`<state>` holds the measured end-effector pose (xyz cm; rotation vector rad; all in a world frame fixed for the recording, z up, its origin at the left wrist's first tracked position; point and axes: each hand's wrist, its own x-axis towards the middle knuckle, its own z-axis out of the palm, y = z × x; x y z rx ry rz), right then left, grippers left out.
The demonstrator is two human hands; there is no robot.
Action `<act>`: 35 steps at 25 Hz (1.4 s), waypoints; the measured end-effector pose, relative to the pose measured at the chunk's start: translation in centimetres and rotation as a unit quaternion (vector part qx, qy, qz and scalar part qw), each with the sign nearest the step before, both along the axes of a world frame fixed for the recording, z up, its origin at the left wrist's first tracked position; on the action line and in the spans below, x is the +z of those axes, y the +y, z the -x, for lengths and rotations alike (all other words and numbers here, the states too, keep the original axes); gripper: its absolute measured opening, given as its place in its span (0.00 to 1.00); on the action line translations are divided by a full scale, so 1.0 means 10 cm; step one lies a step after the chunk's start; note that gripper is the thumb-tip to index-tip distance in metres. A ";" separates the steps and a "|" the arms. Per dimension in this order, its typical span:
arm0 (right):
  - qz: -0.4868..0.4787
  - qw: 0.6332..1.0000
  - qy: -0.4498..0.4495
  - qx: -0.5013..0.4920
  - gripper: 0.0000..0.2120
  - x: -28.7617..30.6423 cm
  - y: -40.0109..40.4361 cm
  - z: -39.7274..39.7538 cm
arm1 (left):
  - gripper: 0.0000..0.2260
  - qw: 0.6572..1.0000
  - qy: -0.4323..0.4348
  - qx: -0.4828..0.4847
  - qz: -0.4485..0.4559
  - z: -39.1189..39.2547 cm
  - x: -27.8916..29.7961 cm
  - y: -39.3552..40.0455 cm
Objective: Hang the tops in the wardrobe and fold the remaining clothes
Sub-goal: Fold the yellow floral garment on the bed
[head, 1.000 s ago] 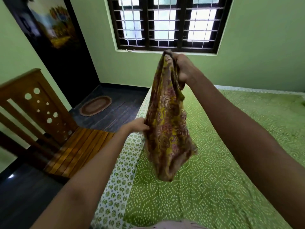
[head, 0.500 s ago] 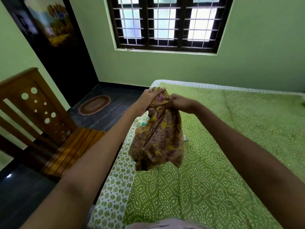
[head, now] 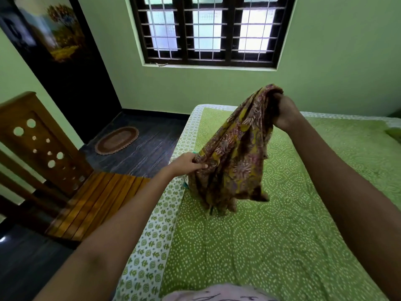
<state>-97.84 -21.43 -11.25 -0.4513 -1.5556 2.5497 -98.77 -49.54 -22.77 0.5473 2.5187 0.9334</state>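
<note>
Pale green walls [head: 338, 61] enclose the room. At twelve o'clock a dark-framed barred window [head: 208, 31] lets in bright daylight. A dark door [head: 65, 68] stands at ten o'clock, reflecting a yellowish scene (glossy, it seems). Below it an oval brown mat [head: 117, 140] lies on the dark floor [head: 26, 263]. At nine o'clock sits a wooden chair [head: 65, 174] with round cut-outs. A green dotted bedspread [head: 271, 246] fills four to six o'clock.

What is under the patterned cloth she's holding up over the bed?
Below the patterned cloth, gripped by both hands, lies the green dotted bedsheet. The patch directly behind its hanging folds is hidden.
</note>
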 end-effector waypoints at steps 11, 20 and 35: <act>-0.430 0.897 0.098 0.014 0.07 -1.09 -0.99 -0.59 | 0.10 0.799 -0.262 0.276 -0.465 0.17 0.65 0.61; -0.305 0.945 -0.115 0.013 0.14 -1.79 -0.75 -0.37 | 0.06 0.936 -0.049 0.227 -0.263 0.27 0.60 0.27; -0.600 0.775 0.147 0.135 0.17 -0.33 -0.62 -0.03 | 0.06 0.928 0.022 0.155 -0.337 0.10 0.29 0.35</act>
